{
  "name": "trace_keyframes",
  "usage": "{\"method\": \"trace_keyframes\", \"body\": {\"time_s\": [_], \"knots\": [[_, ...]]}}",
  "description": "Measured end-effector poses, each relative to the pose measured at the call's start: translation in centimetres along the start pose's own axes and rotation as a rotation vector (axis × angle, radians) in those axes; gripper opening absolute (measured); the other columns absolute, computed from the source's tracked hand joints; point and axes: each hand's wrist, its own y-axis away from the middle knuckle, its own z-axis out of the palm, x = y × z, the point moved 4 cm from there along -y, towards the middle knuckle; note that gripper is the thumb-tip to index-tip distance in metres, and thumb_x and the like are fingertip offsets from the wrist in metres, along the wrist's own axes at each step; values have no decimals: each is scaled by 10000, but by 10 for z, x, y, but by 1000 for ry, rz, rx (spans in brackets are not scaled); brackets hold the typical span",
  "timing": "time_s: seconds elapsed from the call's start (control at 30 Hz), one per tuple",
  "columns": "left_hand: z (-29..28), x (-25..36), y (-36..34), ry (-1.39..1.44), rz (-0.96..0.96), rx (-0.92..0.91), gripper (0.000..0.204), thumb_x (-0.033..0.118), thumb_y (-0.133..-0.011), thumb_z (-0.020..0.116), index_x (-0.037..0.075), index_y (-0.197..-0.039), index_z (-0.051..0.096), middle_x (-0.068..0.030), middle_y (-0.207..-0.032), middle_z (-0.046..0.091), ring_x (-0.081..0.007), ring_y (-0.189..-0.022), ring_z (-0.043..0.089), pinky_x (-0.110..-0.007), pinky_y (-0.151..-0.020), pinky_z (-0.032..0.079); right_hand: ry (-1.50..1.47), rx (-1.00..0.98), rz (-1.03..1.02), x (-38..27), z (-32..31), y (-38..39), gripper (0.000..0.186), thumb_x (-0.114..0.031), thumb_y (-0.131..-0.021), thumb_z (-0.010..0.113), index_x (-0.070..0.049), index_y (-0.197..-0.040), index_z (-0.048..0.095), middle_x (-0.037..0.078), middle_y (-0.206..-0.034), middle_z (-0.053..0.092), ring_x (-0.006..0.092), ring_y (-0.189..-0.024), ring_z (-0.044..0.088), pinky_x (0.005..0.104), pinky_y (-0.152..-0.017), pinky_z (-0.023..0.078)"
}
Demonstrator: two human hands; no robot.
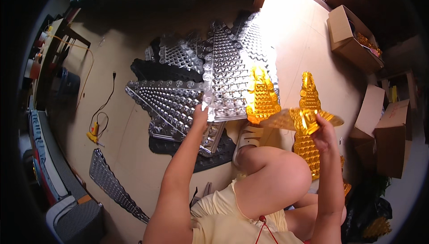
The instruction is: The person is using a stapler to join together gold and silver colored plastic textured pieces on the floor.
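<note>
Pale yellow shorts (pixel 214 204) lie closest to me, with a bare knee (pixel 286 168) raised just beyond them. To the left, a dark strip (pixel 112 183) slants across the floor (pixel 129 154). Past the knee, on the right, I see the right hand (pixel 325 136) closed in a pinch on a gold piece (pixel 286 119), which it holds up, curved, over a gold panel (pixel 308 152) lying lengthwise on the floor. The left hand (pixel 201 118) touches the silver sheets (pixel 230 81) near where two of them meet; its fingers are partly hidden, so I cannot tell how far open it is or whether it grips. Beneath the silver sheets I see a black sheet (pixel 221 159), a sandal (pixel 250 137) near it. A shorter gold panel (pixel 263 95) rests over their right side. Farther left lies a yellow glue gun (pixel 93 135) with a black cable (pixel 103 106). Well to the right stands a box (pixel 392 132); beyond it, an open carton (pixel 342 34) holds gold scraps (pixel 367 44).
</note>
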Motion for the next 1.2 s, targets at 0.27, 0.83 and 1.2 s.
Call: {"method": "trace_keyframes", "body": {"time_s": [0.27, 0.83, 1.2], "knots": [[86, 67, 145, 458, -286, -608, 176, 63, -847, 495, 28, -1020, 501, -66, -889, 608, -155, -761, 622, -300, -667, 537, -273, -740, -765, -119, 132, 99, 345, -167, -932, 396, -3, -1234, 417, 118, -1222, 495, 209, -1115, 489, 384, -987, 357], [159, 121, 255, 490, -378, -1013, 225, 6, -845, 483, -9, -1069, 489, -119, -1000, 603, -195, -869, 621, -304, -779, 524, -46, -28, -236, 56, -15, 68, 293, -55, -868, 454, 50, -1141, 443, 166, -1025, 571, 248, -846, 613, 362, -705, 537], [195, 177, 296, 701, -506, -1196, 480, 221, -814, 455, -78, -1180, 378, -219, -1204, 456, -322, -1127, 444, -451, -997, 324, -67, -60, -504, -11, -62, 105, 250, -20, -820, 538, 7, -1060, 474, 85, -936, 589, 164, -805, 599, 286, -703, 510]]}}
